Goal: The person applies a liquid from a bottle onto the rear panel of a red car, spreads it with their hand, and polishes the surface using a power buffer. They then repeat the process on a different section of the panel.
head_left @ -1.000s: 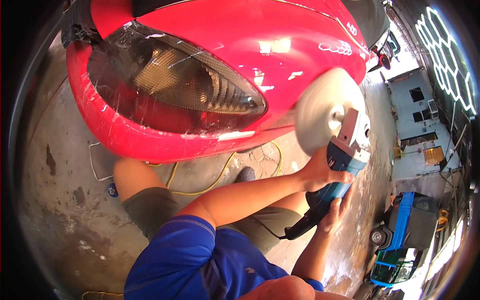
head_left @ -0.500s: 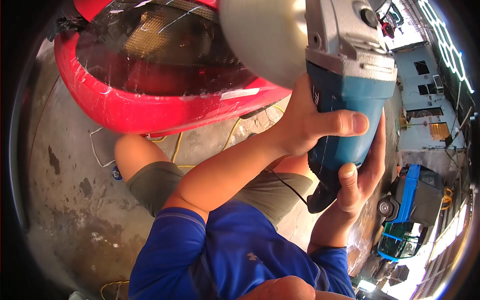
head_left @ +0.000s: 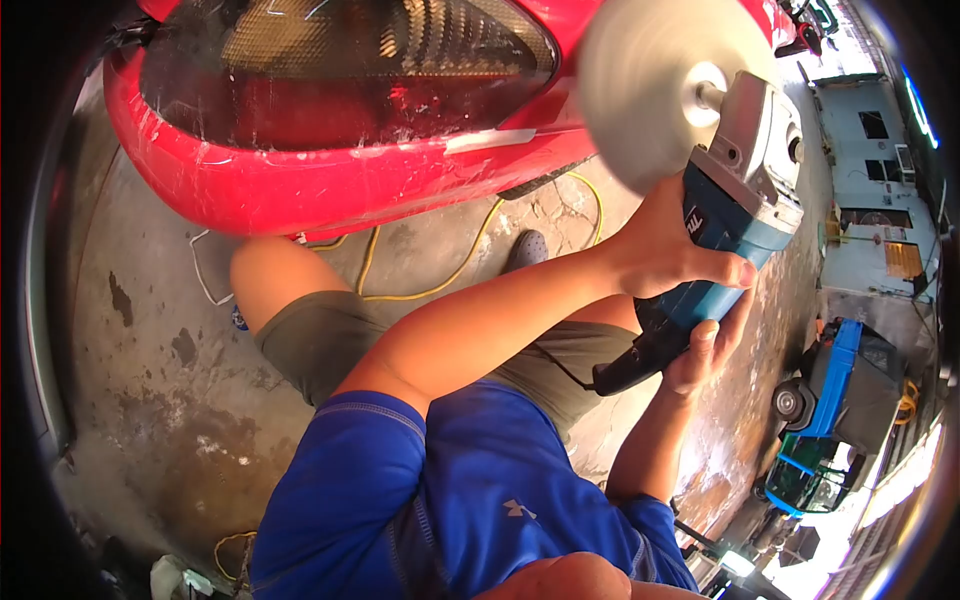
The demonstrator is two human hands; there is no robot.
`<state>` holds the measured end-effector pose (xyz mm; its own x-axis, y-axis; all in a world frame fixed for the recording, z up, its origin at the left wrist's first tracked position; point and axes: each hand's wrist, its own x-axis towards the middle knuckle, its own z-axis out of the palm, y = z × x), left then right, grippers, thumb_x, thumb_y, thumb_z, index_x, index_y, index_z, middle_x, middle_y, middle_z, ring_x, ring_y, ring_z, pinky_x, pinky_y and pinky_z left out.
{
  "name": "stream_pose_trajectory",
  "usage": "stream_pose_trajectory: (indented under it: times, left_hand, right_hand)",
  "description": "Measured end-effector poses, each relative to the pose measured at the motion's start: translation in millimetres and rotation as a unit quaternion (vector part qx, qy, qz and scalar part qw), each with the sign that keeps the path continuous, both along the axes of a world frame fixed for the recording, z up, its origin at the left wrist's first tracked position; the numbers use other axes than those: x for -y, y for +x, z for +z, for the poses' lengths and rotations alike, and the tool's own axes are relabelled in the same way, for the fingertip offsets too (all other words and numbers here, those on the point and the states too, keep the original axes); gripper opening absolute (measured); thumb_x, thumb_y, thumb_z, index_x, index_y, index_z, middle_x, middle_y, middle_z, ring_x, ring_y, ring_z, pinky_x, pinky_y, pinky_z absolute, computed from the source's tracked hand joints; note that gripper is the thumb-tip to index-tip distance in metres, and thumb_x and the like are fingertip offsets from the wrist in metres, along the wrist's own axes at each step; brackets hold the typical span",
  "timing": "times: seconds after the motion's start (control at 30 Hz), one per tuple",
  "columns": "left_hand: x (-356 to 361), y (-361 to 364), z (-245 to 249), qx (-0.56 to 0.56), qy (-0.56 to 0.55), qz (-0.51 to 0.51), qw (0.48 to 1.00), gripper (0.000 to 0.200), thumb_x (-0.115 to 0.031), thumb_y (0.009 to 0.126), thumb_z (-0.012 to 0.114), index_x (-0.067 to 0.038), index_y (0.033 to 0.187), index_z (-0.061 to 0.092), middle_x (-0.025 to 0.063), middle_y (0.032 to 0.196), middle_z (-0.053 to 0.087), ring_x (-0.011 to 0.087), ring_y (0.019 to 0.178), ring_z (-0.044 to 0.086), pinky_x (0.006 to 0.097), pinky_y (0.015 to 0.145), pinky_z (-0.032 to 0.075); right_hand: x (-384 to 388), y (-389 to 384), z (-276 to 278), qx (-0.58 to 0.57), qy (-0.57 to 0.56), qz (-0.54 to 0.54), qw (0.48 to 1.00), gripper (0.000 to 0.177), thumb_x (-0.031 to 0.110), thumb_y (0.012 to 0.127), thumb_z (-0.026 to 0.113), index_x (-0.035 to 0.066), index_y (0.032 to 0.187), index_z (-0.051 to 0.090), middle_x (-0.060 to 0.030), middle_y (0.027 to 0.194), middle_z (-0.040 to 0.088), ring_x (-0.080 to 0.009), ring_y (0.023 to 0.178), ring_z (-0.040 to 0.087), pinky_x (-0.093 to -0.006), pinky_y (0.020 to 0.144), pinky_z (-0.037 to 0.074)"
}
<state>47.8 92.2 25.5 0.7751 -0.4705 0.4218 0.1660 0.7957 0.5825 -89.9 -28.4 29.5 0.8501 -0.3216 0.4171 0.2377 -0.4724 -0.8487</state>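
Observation:
A blue and black power polisher (head_left: 715, 235) with a silver gear head slants across the upper right. Its round white buffing pad (head_left: 640, 90) is smeared by spinning and overlaps the red bodywork beside the headlight. My left hand (head_left: 675, 250) is wrapped round the tool's body just behind the gear head, thumb across the blue casing. Lower down, my right hand (head_left: 705, 355) grips the body near the black rear handle, where a dark cord comes out. Left of the pad, the headlight (head_left: 390, 50) shows pale streaks on its lens.
The red car bumper (head_left: 340, 195) curves below the headlight, with white smears on it. A yellow cord (head_left: 440, 290) loops over the stained concrete floor (head_left: 160, 400) near a grey shoe (head_left: 527, 250). A blue and black vehicle (head_left: 835, 390) stands at the far right.
The polisher has shifted right and looks smaller, farther from the camera, with its pad now right of the headlight. More of the lens shows. Both hands have kept their hold.

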Motion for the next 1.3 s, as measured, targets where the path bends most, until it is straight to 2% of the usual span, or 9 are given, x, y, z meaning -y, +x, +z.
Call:
stream_pose_trajectory:
  times: [0.43, 0.77, 0.9, 0.93, 0.97, 1.07, 1.13, 1.17, 1.3]
  left_hand:
    - [-69.9, -13.3, 1.0, 0.000, -0.003, 0.041, 0.999, 0.085, -0.033, 0.067, 0.098, 0.001, 0.136, 0.062, 0.0102, 0.126, 0.069, 0.0219, 0.118, 0.065, 0.0372, 0.107, 0.050]
    - [-32.2, -36.3, -31.6, -0.003, 0.042, -0.006, 0.999, 0.098, -0.032, 0.069, 0.097, 0.001, 0.149, 0.052, 0.0132, 0.138, 0.065, 0.0242, 0.130, 0.060, 0.0403, 0.114, 0.047]
    - [-44.8, -57.9, -30.7, -0.020, 0.053, 0.045, 0.997, 0.102, -0.033, 0.067, 0.100, 0.003, 0.149, 0.051, 0.0133, 0.139, 0.064, 0.0246, 0.131, 0.060, 0.0414, 0.115, 0.046]
    - [-51.0, -66.7, -28.5, -0.023, 0.055, 0.063, 0.996, 0.103, -0.033, 0.067, 0.100, 0.003, 0.149, 0.051, 0.0135, 0.140, 0.064, 0.0250, 0.131, 0.060, 0.0416, 0.115, 0.046]
    - [-51.7, -77.6, -34.4, -0.045, 0.038, 0.110, 0.992, 0.101, -0.034, 0.066, 0.100, -0.001, 0.149, 0.051, 0.0093, 0.136, 0.061, 0.0230, 0.129, 0.057, 0.0411, 0.112, 0.047]
    - [-112.8, -94.5, -35.3, 0.013, 0.129, 0.050, 0.990, 0.117, -0.037, 0.069, 0.098, 0.002, 0.160, 0.036, 0.0178, 0.144, 0.054, 0.0300, 0.132, 0.056, 0.0436, 0.115, 0.047]
    - [-156.9, -112.8, -35.2, 0.035, 0.113, 0.100, 0.988, 0.120, -0.033, 0.070, 0.096, 0.004, 0.164, 0.030, 0.0234, 0.148, 0.050, 0.0335, 0.133, 0.057, 0.0475, 0.114, 0.049]
    - [-176.2, -111.3, -31.6, 0.076, 0.075, 0.129, 0.986, 0.122, -0.032, 0.071, 0.096, 0.004, 0.165, 0.027, 0.0243, 0.150, 0.050, 0.0352, 0.134, 0.058, 0.0494, 0.113, 0.050]
    - [-276.2, -112.7, -21.4, 0.228, 0.053, 0.217, 0.948, 0.135, -0.042, 0.078, 0.094, 0.003, 0.171, 0.006, 0.0281, 0.151, 0.048, 0.0444, 0.128, 0.061, 0.0546, 0.110, 0.054]
  right_hand:
    - [-50.5, 6.5, 0.6, 0.011, 0.002, 0.067, 0.998, 0.133, 0.067, 0.084, 0.087, -0.008, 0.171, 0.019, -0.0243, 0.166, 0.043, -0.0344, 0.151, 0.047, -0.0484, 0.124, 0.038]
    - [-19.0, -36.9, -48.0, -0.031, 0.042, 0.004, 0.999, 0.125, 0.070, 0.094, 0.075, -0.008, 0.172, 0.015, -0.0248, 0.167, 0.040, -0.0349, 0.152, 0.046, -0.0480, 0.125, 0.037]
    - [-27.7, -63.7, -65.8, -0.037, 0.047, -0.006, 0.998, 0.146, 0.089, 0.076, 0.078, -0.008, 0.170, 0.020, -0.0213, 0.164, 0.042, -0.0329, 0.150, 0.047, -0.0478, 0.125, 0.039]
    - [-43.9, -72.9, -60.6, -0.097, 0.106, -0.031, 0.989, 0.157, 0.097, 0.063, 0.078, -0.008, 0.167, 0.026, -0.0201, 0.161, 0.043, -0.0315, 0.148, 0.048, -0.0474, 0.123, 0.041]
    - [-38.4, -83.8, -74.0, -0.110, 0.118, 0.006, 0.987, 0.153, 0.085, 0.060, 0.090, -0.007, 0.166, 0.028, -0.0195, 0.158, 0.048, -0.0314, 0.143, 0.053, -0.0465, 0.120, 0.045]
    - [-69.9, -97.4, -63.9, -0.233, 0.170, 0.110, 0.951, 0.137, 0.054, 0.060, 0.107, -0.005, 0.162, 0.037, -0.0180, 0.146, 0.062, -0.0291, 0.133, 0.063, -0.0451, 0.114, 0.051]
    - [-97.0, -76.8, -53.7, -0.150, 0.062, 0.182, 0.970, 0.129, 0.044, 0.063, 0.109, -0.004, 0.161, 0.041, -0.0201, 0.145, 0.066, -0.0289, 0.132, 0.067, -0.0446, 0.112, 0.054]
    - [-108.3, -62.8, -52.2, -0.083, -0.015, 0.227, 0.970, 0.125, 0.044, 0.065, 0.107, -0.004, 0.161, 0.042, -0.0220, 0.146, 0.066, -0.0295, 0.133, 0.067, -0.0446, 0.111, 0.054]
    - [-172.5, -36.4, -42.0, -0.106, 0.024, 0.409, 0.906, 0.124, 0.045, 0.073, 0.102, -0.003, 0.166, 0.035, -0.0254, 0.149, 0.063, -0.0392, 0.136, 0.066, -0.0440, 0.112, 0.054]
